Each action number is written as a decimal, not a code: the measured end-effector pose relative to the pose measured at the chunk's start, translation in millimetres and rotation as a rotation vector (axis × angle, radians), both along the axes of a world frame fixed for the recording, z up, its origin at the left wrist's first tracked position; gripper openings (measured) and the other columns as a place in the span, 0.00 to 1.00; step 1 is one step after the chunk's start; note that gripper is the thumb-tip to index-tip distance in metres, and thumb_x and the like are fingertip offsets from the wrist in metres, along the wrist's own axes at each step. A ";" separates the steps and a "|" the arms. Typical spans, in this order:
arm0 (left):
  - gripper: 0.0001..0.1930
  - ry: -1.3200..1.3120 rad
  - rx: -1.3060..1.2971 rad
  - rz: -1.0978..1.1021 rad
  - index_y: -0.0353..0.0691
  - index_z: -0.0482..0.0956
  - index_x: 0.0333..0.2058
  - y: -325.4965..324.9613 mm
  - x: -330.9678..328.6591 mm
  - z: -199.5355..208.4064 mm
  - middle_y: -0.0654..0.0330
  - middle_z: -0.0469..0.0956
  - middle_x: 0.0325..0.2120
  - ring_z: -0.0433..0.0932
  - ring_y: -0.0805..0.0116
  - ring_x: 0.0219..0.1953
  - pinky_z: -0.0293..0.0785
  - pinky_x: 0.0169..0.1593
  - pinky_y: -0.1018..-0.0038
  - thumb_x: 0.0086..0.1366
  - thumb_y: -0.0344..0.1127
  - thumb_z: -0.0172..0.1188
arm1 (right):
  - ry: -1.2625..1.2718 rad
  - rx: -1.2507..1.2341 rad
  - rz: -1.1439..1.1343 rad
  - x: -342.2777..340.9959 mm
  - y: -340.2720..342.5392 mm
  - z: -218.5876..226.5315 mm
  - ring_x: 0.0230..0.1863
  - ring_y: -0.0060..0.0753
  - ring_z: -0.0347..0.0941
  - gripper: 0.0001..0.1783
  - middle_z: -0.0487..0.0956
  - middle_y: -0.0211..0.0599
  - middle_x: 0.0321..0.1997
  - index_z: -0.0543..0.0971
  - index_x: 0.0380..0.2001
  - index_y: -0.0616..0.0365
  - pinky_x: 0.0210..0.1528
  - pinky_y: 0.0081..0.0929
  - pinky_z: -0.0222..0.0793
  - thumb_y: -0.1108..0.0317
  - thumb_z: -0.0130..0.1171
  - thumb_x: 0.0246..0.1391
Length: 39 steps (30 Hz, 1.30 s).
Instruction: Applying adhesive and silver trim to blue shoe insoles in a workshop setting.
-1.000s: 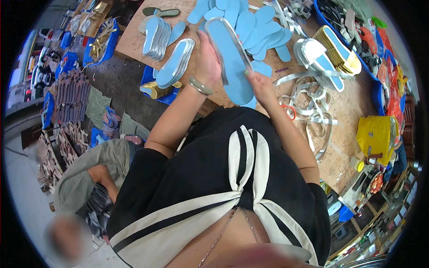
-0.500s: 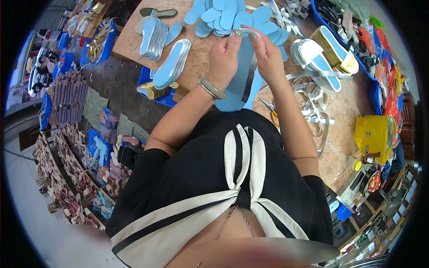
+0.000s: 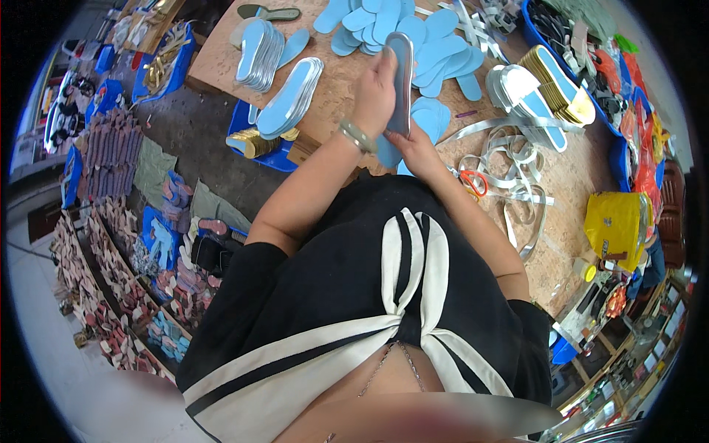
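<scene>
Above the table edge nearest me, both hands are closed on one shoe insole (image 3: 401,83), tilted on its side, with a shiny silvery edge. My left hand (image 3: 374,92) grips its left side near the upper end, the thumb at the top. Around its lower end the fingers of my right hand (image 3: 419,153) are closed. Directly beyond lies a loose heap of light blue insoles (image 3: 442,55), with a smaller group of blue insoles (image 3: 430,118) just right of the held one. Orange-handled scissors (image 3: 474,183) lie beside my right forearm.
Stacks of silver-edged insoles (image 3: 292,100) stand at the table's left. More white and gold-edged stacks (image 3: 554,85) are at the right, near tangled silvery strips (image 3: 509,159). A yellow bag (image 3: 617,229) sits at the right edge. Blue bins (image 3: 164,70) stand on the floor at left.
My hands have come apart from their pinch on a strip at the top. My right hand has dropped to the insole's lower end, and the insole has turned on its side.
</scene>
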State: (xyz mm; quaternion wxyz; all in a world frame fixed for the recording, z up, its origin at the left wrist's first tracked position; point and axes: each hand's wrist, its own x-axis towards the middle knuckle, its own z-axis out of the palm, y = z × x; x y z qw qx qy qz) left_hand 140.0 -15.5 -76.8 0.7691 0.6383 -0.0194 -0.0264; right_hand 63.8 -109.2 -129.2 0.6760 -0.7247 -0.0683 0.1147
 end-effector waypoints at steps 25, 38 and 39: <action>0.28 0.230 -0.182 -0.412 0.34 0.71 0.47 27.8 -26.3 33.6 0.50 0.78 0.36 0.79 0.62 0.35 0.75 0.40 0.70 0.70 0.55 0.35 | 0.066 0.377 -0.353 7.9 -27.4 65.7 0.31 0.19 0.73 0.27 0.79 0.33 0.33 0.77 0.40 0.65 0.32 0.16 0.68 0.48 0.43 0.62; 0.24 0.006 0.330 -0.574 0.30 0.74 0.39 48.1 -94.4 -14.4 0.49 0.77 0.27 0.78 0.62 0.30 0.70 0.35 0.67 0.71 0.48 0.40 | -0.051 0.753 -0.471 -15.6 -13.1 75.1 0.56 0.44 0.68 0.32 0.70 0.52 0.56 0.66 0.51 0.72 0.53 0.33 0.69 0.50 0.30 0.66; 0.24 0.251 0.044 -0.567 0.31 0.73 0.42 51.9 -103.5 -17.7 0.51 0.77 0.32 0.78 0.65 0.34 0.71 0.39 0.70 0.71 0.49 0.39 | -0.084 0.802 -0.439 -16.5 -12.2 72.6 0.57 0.43 0.68 0.32 0.70 0.51 0.56 0.66 0.52 0.72 0.54 0.33 0.68 0.50 0.29 0.66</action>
